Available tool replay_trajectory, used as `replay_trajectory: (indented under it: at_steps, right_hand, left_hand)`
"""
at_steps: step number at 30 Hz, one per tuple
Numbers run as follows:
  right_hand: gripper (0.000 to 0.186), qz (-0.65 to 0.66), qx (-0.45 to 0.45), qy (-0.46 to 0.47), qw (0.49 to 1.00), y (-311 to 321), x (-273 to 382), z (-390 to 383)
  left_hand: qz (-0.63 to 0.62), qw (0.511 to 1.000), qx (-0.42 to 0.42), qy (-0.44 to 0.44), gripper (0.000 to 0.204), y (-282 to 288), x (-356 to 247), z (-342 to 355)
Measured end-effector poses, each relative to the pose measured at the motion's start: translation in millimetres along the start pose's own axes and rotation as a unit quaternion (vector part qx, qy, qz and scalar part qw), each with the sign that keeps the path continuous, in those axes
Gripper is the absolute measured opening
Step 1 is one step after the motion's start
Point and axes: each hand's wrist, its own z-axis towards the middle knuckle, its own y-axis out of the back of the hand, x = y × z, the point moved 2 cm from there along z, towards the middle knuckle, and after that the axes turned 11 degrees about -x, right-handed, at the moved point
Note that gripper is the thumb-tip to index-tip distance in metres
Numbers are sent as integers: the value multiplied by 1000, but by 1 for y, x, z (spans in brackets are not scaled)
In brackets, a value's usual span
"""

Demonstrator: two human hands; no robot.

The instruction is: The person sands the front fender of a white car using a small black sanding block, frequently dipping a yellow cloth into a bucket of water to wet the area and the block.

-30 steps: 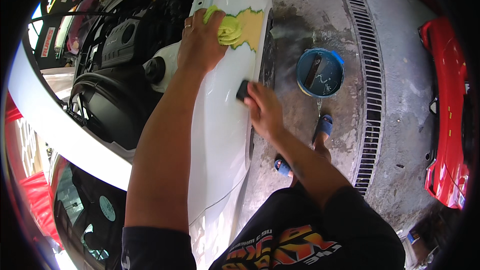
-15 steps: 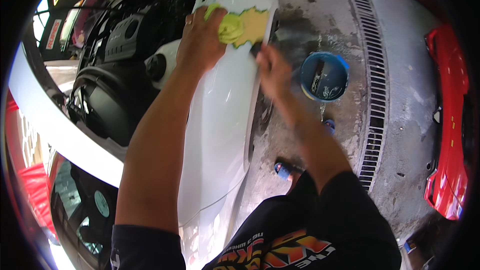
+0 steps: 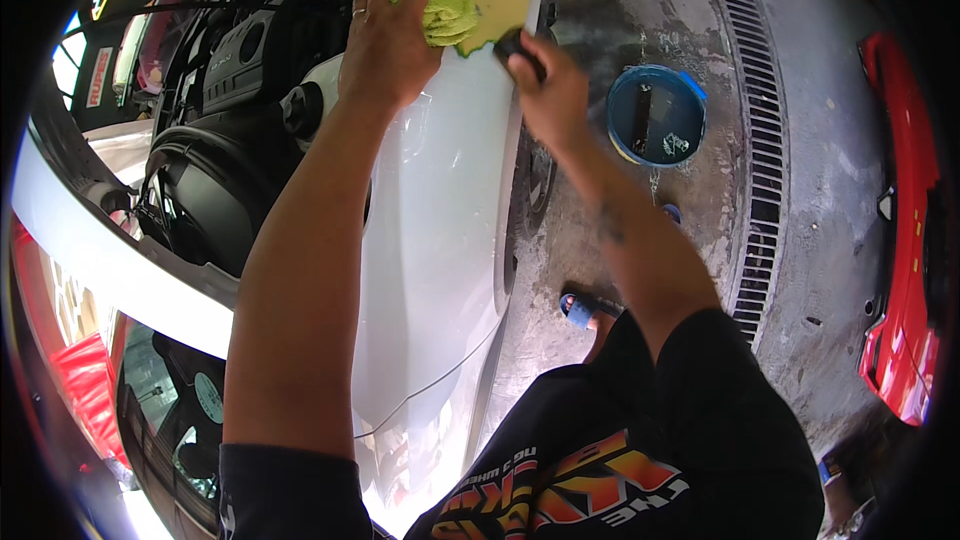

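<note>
My left hand [image 3: 395,45] is closed round a crumpled yellow-green cloth [image 3: 449,16] resting on the white car fender [image 3: 435,200]. Right beside the cloth is a tan, ragged-edged patch [image 3: 502,6] with a dark green outline, and the cloth covers its left side. A small dark block [image 3: 520,53] is gripped in my right hand [image 3: 555,95] at the patch's lower right edge, by the fender's outer side. Its underside is hidden, so I cannot tell whether it touches the paint.
Left of the fender lies the open engine bay [image 3: 240,70]. On the wet floor at right stands a blue bucket [image 3: 625,145] holding water and a dark strip-like object. Beyond it run a floor drain grate [image 3: 765,170] and a red car panel [image 3: 905,230].
The fender, patch and both hands sit higher in the picture. My right hand, blurred before, shows more sharply, with the block still near the patch edge. The cloth stays beside the patch.
</note>
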Motion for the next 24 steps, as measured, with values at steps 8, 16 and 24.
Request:
replay_trajectory:
  at_steps: [8,16,24]
  right_hand:
    - [40,-2,44,60,997,17,-1,-70]
    - [39,-1,64,78,995,45,41,-138]
    - [27,-21,0,33,999,4,-4,2]
  left_hand:
    - [10,1000,-13,-12,68,3,5,3]
    - [19,1000,-2,17,71,5,3,-4]
    - [5,1000,24,17,69,3,-6,4]
